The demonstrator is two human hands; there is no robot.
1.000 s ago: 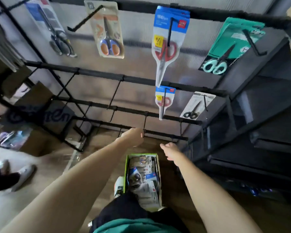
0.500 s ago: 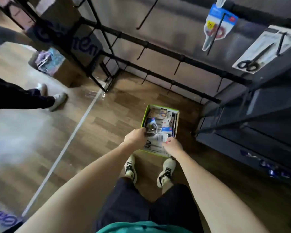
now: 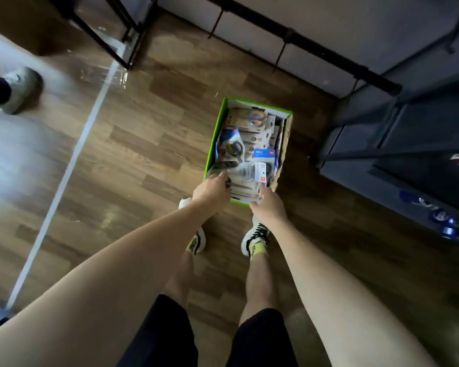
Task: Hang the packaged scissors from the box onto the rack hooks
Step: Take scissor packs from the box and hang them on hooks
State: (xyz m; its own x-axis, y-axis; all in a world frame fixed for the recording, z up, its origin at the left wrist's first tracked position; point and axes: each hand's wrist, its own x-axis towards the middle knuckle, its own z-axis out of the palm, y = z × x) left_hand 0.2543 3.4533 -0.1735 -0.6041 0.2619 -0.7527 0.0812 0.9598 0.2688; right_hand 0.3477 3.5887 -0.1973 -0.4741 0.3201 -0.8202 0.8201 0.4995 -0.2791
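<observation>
Standing on the wood-pattern floor (image 3: 133,144) at the near end of a green-edged cardboard box (image 3: 215,139), a person is seen with both arms reached down to it. The left hand (image 3: 211,190) is laid over the box's near left corner with fingers curled down among the packaged scissors (image 3: 245,152) that fill the box; whether a pack is gripped cannot be told. The right hand (image 3: 269,205) is held at the near right corner, fingers bent, contact unclear, while the black rack bar (image 3: 302,41) is seen beyond the far end.

The box (image 3: 214,144) stands open-topped on bare floor (image 3: 133,154), reachable from above; the rack's bottom bar (image 3: 310,45) crosses behind it, dark shelving (image 3: 398,144) crowds its right.
</observation>
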